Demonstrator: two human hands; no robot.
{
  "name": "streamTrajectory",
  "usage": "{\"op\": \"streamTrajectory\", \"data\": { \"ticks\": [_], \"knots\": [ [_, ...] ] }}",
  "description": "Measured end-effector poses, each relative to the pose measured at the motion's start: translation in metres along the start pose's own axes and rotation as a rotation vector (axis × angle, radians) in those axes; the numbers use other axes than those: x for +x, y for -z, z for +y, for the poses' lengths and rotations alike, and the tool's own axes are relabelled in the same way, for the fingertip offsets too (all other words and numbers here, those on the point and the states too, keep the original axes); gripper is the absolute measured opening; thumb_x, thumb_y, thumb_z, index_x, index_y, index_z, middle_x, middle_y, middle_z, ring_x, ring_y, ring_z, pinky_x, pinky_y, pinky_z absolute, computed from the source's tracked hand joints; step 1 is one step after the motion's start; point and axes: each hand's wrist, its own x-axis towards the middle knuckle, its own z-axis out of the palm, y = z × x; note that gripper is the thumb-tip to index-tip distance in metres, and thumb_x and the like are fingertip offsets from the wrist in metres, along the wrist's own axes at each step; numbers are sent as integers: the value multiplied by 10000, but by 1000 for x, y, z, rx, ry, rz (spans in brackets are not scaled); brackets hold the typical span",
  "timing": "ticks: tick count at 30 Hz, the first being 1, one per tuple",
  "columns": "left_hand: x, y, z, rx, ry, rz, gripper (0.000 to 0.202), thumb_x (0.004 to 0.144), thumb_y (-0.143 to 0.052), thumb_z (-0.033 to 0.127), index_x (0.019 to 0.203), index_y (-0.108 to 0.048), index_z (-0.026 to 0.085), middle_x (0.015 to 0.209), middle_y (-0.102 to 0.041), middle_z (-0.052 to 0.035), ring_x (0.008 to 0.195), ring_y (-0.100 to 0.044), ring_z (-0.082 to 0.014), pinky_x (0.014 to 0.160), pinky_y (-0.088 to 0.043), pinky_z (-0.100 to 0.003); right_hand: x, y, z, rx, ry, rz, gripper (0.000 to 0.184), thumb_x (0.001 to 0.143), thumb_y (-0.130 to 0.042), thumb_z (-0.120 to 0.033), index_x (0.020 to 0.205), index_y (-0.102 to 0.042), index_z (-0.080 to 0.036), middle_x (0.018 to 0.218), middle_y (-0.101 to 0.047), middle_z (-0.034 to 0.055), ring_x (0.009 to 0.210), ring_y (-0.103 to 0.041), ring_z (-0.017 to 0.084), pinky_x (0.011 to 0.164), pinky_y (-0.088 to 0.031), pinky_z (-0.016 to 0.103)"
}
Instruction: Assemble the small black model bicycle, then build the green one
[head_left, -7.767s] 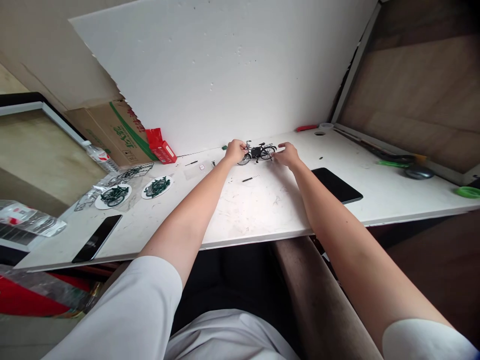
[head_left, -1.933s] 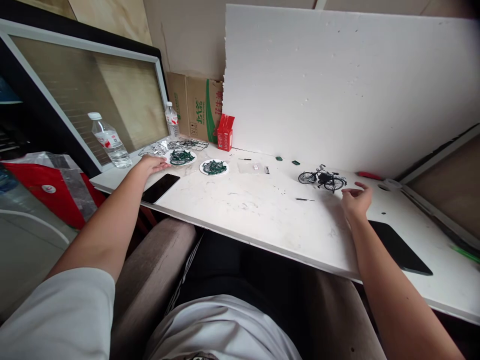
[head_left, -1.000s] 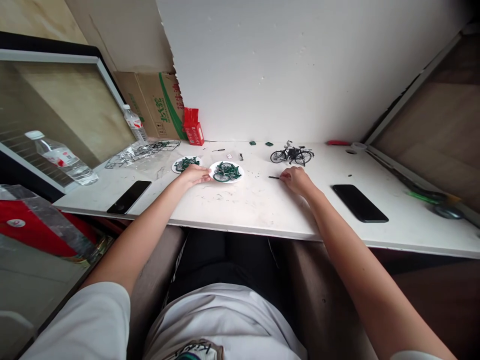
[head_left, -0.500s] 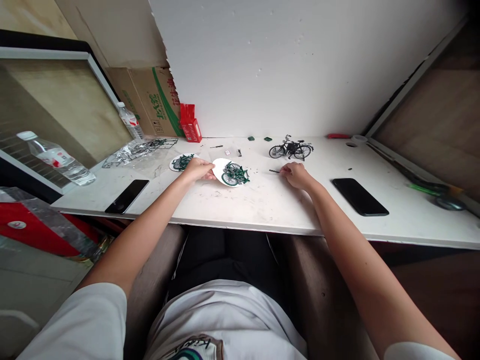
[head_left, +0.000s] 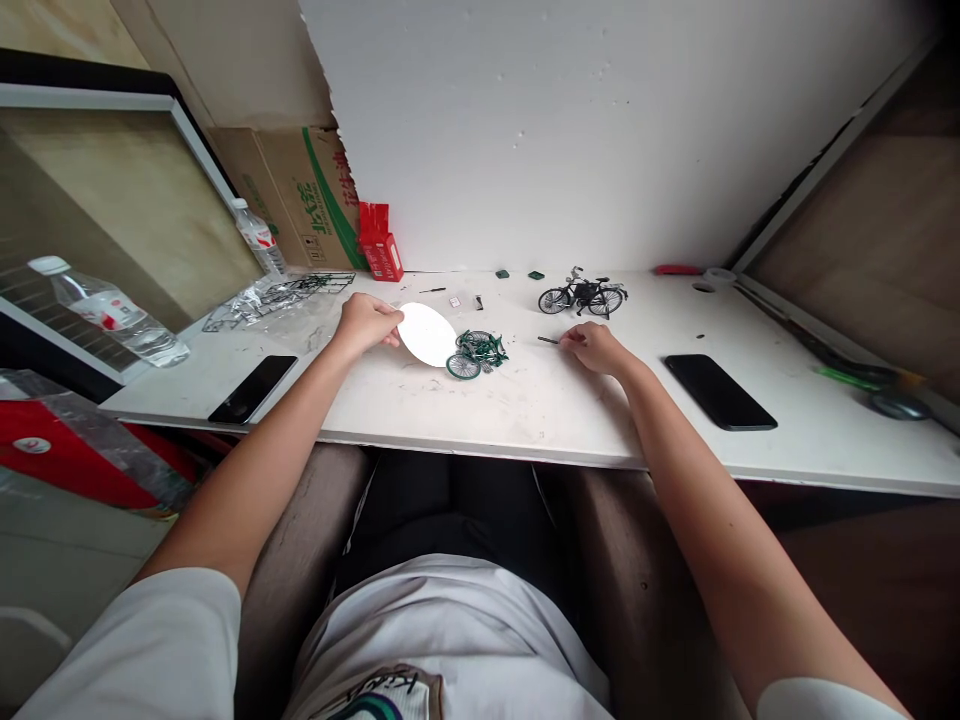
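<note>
My left hand [head_left: 365, 321] grips the edge of a small white plate [head_left: 426, 334] and holds it tilted above the white table [head_left: 540, 400]. A heap of green model bicycle parts [head_left: 475, 353] lies on the table just right of the plate. My right hand [head_left: 593, 346] rests on the table with its fingers curled, pinching the end of a thin dark tool [head_left: 548, 340]. A finished black model bicycle [head_left: 582, 295] stands behind that hand, near the white foam board [head_left: 540, 130].
Black phones lie at the left [head_left: 252, 389] and right [head_left: 720, 392]. Plastic parts frames in wrapping [head_left: 277, 297], a red box [head_left: 380, 248], a carton [head_left: 300, 195] and two water bottles [head_left: 112, 312] sit at the left. Small green and metal bits lie by the board.
My left hand dragged the plate of green parts toward the middle, then tipped it; the parts slid off onto the table. My right hand stayed by the thin tool.
</note>
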Motion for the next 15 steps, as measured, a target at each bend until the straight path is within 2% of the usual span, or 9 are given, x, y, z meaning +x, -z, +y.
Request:
{"op": "streamTrajectory", "data": {
  "ticks": [3, 8, 12, 15],
  "knots": [
    [2, 12, -4, 9, -18, 39, 125, 746, -824, 199, 814, -767, 111, 710, -738, -123, 570, -727, -254, 527, -578, -307, 0, 1, 0, 9, -11, 1, 262, 1003, -559, -269, 1047, -779, -134, 1099, -784, 156, 992, -681, 256, 906, -524, 342],
    [2, 41, -13, -32, 27, 93, 104, 803, -782, 196, 852, -763, 106, 697, -725, -96, 522, -675, -180, 507, -512, -244, -2, 3, -1, 12, -36, -10, 243, 992, -563, -268, 1046, -758, -133, 1065, -784, 147, 926, -679, 244, 880, -525, 337],
    [9, 76, -31, -24, 73, 232, 72, 848, -731, 181, 842, -729, 109, 715, -715, -68, 509, -615, -123, 485, -421, -193, 0, 3, 0, 19, -42, -10, 239, 989, -561, -274, 1038, -752, -140, 1078, -783, 143, 913, -681, 240, 876, -519, 336],
    [22, 109, -51, -24, 214, 349, 122, 909, -661, 188, 820, -668, 105, 657, -656, -43, 495, -494, -89, 482, -342, -188, 3, 0, 4, 9, -40, -8, 233, 996, -553, -273, 1023, -750, -151, 1076, -783, 138, 910, -683, 238, 863, -513, 334]
  ]
}}
